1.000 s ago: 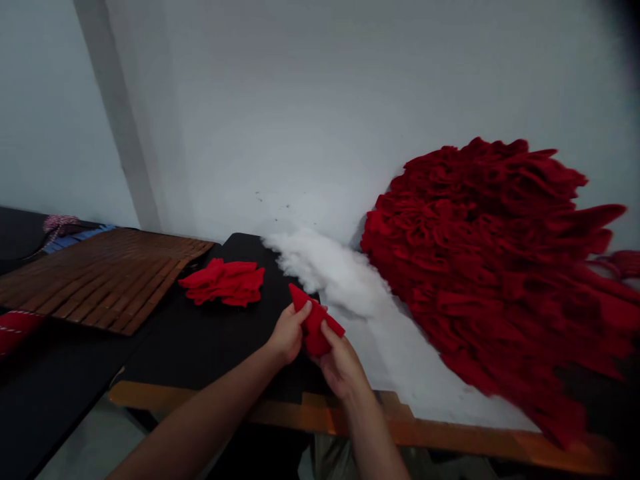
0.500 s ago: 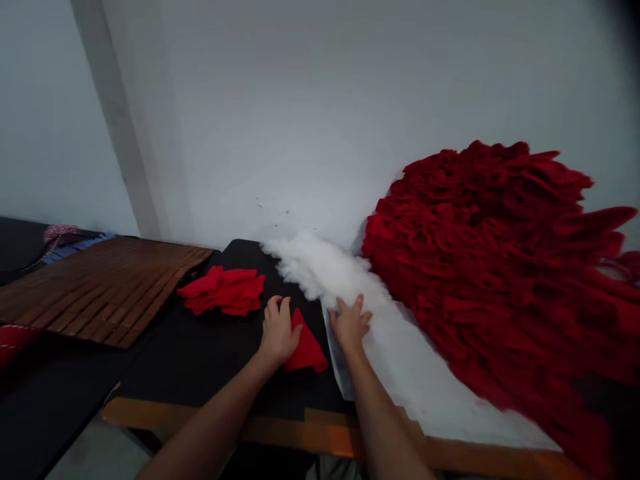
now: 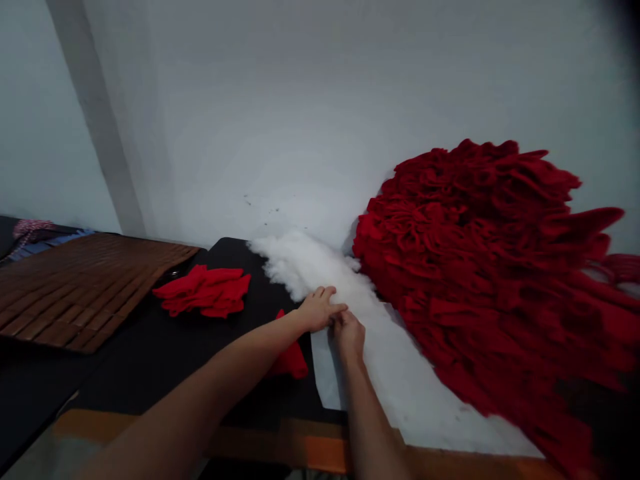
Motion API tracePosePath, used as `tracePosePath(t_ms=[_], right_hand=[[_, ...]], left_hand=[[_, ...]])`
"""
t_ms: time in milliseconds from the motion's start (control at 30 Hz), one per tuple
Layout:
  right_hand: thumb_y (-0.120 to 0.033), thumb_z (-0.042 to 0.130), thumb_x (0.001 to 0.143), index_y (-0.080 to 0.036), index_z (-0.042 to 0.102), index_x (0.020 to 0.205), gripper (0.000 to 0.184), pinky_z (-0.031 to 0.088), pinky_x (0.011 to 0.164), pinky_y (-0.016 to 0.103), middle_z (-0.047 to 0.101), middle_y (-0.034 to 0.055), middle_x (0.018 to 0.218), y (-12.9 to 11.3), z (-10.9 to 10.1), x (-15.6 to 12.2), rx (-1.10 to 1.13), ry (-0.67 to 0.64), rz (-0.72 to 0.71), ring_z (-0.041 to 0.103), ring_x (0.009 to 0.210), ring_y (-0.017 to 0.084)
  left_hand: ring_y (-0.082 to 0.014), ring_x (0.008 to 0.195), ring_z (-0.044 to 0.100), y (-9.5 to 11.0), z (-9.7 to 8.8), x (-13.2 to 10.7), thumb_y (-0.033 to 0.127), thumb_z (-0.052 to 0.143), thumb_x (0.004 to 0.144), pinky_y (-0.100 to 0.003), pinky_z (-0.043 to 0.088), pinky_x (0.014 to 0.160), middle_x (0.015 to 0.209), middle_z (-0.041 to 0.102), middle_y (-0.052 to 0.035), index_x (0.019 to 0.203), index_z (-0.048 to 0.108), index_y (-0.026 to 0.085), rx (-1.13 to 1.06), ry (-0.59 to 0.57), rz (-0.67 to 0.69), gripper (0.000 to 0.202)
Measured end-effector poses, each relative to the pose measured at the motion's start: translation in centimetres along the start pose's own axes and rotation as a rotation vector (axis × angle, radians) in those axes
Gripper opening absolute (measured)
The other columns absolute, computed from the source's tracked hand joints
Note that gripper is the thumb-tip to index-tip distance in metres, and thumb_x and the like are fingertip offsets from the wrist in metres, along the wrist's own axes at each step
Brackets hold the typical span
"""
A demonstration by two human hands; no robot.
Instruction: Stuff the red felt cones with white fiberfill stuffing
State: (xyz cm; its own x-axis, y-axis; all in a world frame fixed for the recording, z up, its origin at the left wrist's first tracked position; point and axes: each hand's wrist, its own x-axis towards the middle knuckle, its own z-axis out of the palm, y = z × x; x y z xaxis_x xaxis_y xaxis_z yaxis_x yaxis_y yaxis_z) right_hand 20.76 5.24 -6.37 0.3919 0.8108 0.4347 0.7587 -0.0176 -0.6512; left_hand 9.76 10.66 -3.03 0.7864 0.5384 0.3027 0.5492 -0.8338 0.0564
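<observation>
My left hand (image 3: 320, 309) reaches across to the near edge of a heap of white fluffy fibre stuffing (image 3: 315, 263), its fingers stretched out over it and its thumb beside my right hand. My right hand (image 3: 349, 335) is closed, fingers curled together against the left hand, above a white sheet (image 3: 327, 380) under the stuffing. Whatever is between its fingertips is hidden. Below my left forearm lies a small red cloth piece (image 3: 293, 362), partly covered by the arm. A small stack of red cloth pieces (image 3: 205, 291) sits farther left on the black table top.
A large pile of red cloth pieces (image 3: 480, 267) rises against the wall on the right. At the left lies a brown slatted mat (image 3: 95, 287), with a red-and-white cord (image 3: 33, 229) behind it. Brown tape (image 3: 250, 440) runs along the black table's front edge.
My left hand has moved right, from beside the small red cloth piece to the stuffing, meeting my right hand. My right hand's spread fingers have closed. The view has shifted slightly right.
</observation>
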Motion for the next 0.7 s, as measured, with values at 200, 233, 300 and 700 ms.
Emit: tracePosePath(t_ms=[200, 233, 300, 700], right_hand=[[-0.039, 0.056, 0.061, -0.015, 0.066, 0.065, 0.026, 0.041, 0.062, 0.029, 0.065, 0.006, 0.062, 0.2, -1.2, 0.2, 0.301, 0.129, 0.191, 0.057, 0.062, 0.019], [-0.041, 0.058, 0.06, -0.015, 0.065, 0.066, 0.028, 0.042, 0.062, 0.029, 0.065, 0.0058, 0.062, -0.1, -1.4, 0.2, 0.372, 0.151, 0.217, 0.057, 0.062, 0.019], [-0.048, 0.056, 0.06, -0.014, 0.063, 0.07, 0.035, 0.045, 0.059, 0.03, 0.064, 0.005, 0.061, -1.0, -2.0, 0.1, 0.504, 0.189, 0.263, 0.058, 0.059, 0.018], [-0.026, 0.075, 0.049, -0.022, 0.057, 0.085, 0.04, 0.05, 0.06, 0.023, 0.064, -0.0049, 0.077, -1.7, -10.7, -5.4, 1.33, 0.151, 0.482, 0.06, 0.065, 0.009]], left_hand=[[-0.0246, 0.107, 0.036, 0.2, 1.0, 1.8, 0.025, 0.039, 0.084, -0.038, 0.041, 0.083, 0.12, 0.04, -0.0095, 0.095, 0.062, 0.021, 0.015, -0.003, -0.049, 0.025], [-0.0241, 0.106, 0.037, 0.1, 1.0, 2.0, 0.024, 0.039, 0.084, -0.037, 0.041, 0.083, 0.119, 0.041, -0.0096, 0.095, 0.061, 0.02, 0.018, -0.007, -0.06, 0.025], [-0.0236, 0.105, 0.038, -0.1, 0.9, 2.1, 0.022, 0.039, 0.083, -0.037, 0.042, 0.083, 0.118, 0.041, -0.0098, 0.098, 0.06, 0.02, 0.023, -0.015, -0.079, 0.026], [-0.0302, 0.124, 0.02, 2.2, -7.0, -6.8, 0.023, 0.059, 0.069, -0.045, 0.027, 0.098, 0.136, 0.019, -0.0138, 0.129, 0.033, 0.023, -0.182, 0.12, -0.028, 0.066]])
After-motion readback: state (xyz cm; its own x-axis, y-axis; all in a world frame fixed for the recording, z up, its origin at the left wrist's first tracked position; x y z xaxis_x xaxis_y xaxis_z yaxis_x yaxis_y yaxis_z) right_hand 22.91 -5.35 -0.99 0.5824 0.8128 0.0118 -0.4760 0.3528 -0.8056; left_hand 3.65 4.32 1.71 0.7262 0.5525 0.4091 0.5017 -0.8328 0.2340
